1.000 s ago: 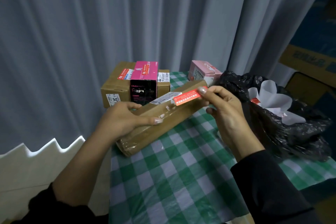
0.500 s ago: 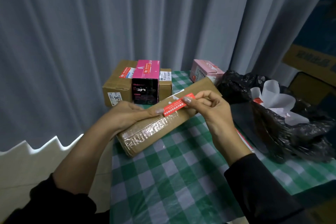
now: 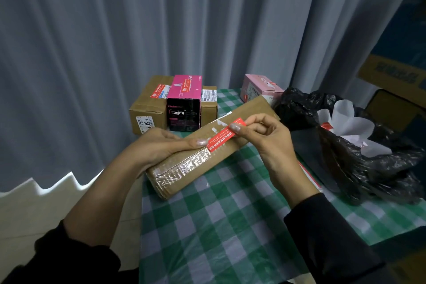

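A long brown cardboard parcel (image 3: 184, 168), wrapped in clear tape, lies slanted over the green checked tablecloth. My left hand (image 3: 161, 145) grips it from the left side, thumb along its top. My right hand (image 3: 260, 136) pinches the upper end of a red sticker (image 3: 222, 139) with white print. The sticker's lower end lies on the parcel next to my left thumb. Torn white label scraps show on the parcel above the sticker.
At the table's back stand a brown carton (image 3: 147, 108), a pink and black box (image 3: 184, 104) and a pale pink box (image 3: 258, 87). A black plastic bag (image 3: 368, 163) with white paper fills the right. Grey curtains hang behind. The table (image 3: 219, 226) edge is left.
The parcel has come down and nearer to me. My right hand has pulled the red sticker along the parcel toward my left thumb, and the white label beneath it is now torn away.
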